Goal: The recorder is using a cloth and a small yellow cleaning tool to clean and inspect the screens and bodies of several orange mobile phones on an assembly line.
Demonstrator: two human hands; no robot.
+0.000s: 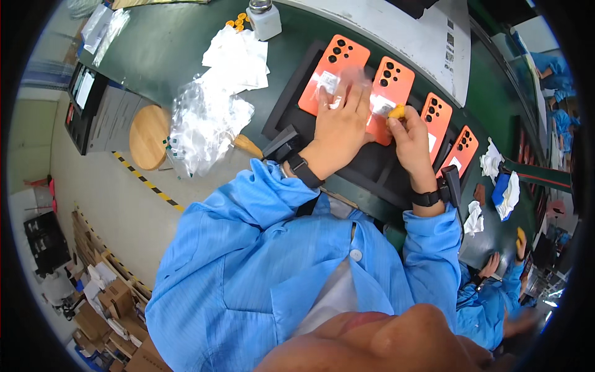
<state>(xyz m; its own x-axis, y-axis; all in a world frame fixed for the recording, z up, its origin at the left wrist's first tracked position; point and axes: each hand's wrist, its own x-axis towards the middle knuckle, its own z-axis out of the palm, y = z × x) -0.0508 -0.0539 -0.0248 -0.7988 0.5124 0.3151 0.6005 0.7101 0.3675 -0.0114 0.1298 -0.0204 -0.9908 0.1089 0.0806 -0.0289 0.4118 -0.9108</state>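
Several orange phones lie back side up in a slanted row on a black tray (290, 118). My left hand (341, 127) is open, fingers spread over the lower part of the leftmost phone (336, 65) and reaching to the second phone (393, 92); its fingertips are blurred. A white label shows beside those fingers. On the second phone's right side rests my right hand (411, 141), fingers bent and closed, with a yellow finger cot (397, 112) at a fingertip. Whether a small item is pinched there is hidden. Farther right lie a third phone (437, 115) and a fourth-from-left phone (464, 147).
Clear plastic bags (207, 118) and white wipes (238, 59) lie left of the tray, below a white bottle (264, 22) and orange finger cots (238, 23). Crumpled white cloths (491, 160) are at right. A co-worker's hand (489, 265) shows lower right. A round wooden stool (149, 136) stands left.
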